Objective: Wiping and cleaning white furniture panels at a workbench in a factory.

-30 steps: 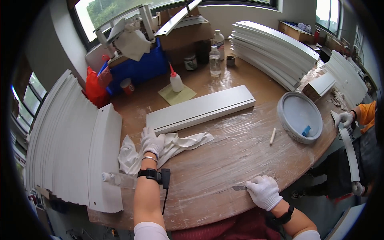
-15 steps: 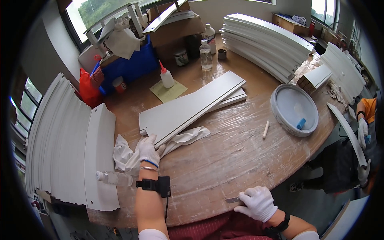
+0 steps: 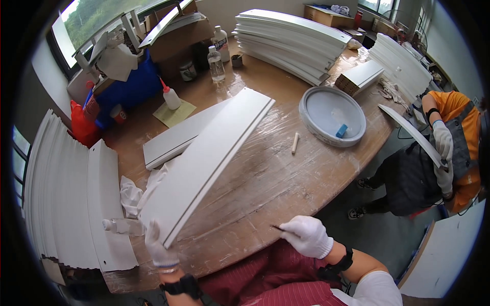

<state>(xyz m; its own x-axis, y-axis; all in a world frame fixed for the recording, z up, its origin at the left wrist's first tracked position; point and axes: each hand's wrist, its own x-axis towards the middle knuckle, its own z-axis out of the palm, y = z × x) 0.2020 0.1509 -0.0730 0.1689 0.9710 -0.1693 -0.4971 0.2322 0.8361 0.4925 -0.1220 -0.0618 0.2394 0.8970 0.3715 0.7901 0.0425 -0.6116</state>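
Note:
My left hand, in a white glove, grips the near end of a long white board with a groove along its edge. The board slants up and away to the right, its near end raised. A second white board lies on the table behind it. In my gloved right hand, at the table's front edge, is a thin flat metal blade, seen nearly edge-on. A white cloth is partly hidden under the held board. Beside my left hand a clear bottle lies on its side.
White panels are stacked at left, more panels at the back. A grey round lid with a blue block, a pale stick and a red-tipped squeeze bottle are on the table. At right a co-worker holds a curved panel.
My left hand has lifted the top board off the other and drawn it nearer. My right hand has risen slightly with the blade. The view has shifted right; the co-worker shows more.

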